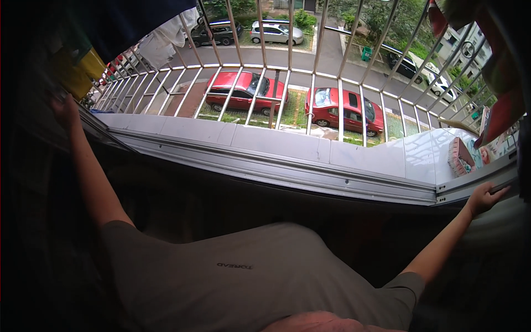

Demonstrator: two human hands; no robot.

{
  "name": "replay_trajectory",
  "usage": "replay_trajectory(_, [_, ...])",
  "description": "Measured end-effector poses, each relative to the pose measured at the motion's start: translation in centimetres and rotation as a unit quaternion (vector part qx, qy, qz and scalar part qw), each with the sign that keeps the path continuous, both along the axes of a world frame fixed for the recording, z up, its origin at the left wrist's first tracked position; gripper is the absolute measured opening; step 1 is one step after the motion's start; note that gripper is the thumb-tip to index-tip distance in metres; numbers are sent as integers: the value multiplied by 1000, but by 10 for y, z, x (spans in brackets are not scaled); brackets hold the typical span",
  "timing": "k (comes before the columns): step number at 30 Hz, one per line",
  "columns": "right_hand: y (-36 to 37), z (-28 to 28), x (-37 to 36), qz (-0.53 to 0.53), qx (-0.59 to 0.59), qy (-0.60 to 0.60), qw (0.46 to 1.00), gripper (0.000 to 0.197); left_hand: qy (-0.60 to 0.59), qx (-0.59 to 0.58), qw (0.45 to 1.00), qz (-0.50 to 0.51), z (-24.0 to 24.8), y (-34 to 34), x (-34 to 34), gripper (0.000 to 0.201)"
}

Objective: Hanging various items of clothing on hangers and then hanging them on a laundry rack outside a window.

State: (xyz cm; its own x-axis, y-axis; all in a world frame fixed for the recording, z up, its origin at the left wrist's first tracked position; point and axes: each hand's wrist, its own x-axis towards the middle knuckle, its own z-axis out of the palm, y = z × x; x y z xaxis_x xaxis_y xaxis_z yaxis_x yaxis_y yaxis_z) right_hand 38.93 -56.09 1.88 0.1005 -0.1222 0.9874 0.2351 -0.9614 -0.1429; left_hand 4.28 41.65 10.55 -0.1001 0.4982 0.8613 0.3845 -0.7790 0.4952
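Both my arms are spread wide at an opened window with a silver metal track (265, 165) along its sill. At the far left, my left hand (65, 110) is raised against the dark side of the window opening. Its fingers are lost in shadow. Over on the right, my right hand (482, 200) is closed on the window frame (500, 172) near the track's right end. Part of its grip is hidden from view.
Beyond the track lies a pale tiled ledge (276, 138), enclosed by metal security bars (314, 66). A pink-edged basket (458, 157) stands on the ledge at right. Hanging cloths (138, 22) fill the upper left. Parked red cars (345, 108) are far below outside.
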Motion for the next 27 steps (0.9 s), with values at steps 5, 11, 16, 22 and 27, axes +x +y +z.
replay_trajectory(5, [102, -2, -43, 107, -16, 1, 994, 60, -56, 30, 979, -196, 2, -49, 19, 72])
replay_trajectory(11, [228, 0, -109, 190, -44, 10, 981, 60, -2, 44, 976, -215, -4, -162, 40, 75])
replay_trajectory(16, [305, -2, -131, 506, -68, 20, 860, 59, 78, 141, 951, -265, 5, -261, 64, 78])
replay_trajectory(22, [371, 1, -176, 607, -67, 81, 788, 48, 128, 276, 910, -281, 12, -326, 90, 66])
replay_trajectory(27, [405, 9, -201, 647, -67, 51, 758, 56, 141, 282, 890, -329, 28, -335, 83, 60])
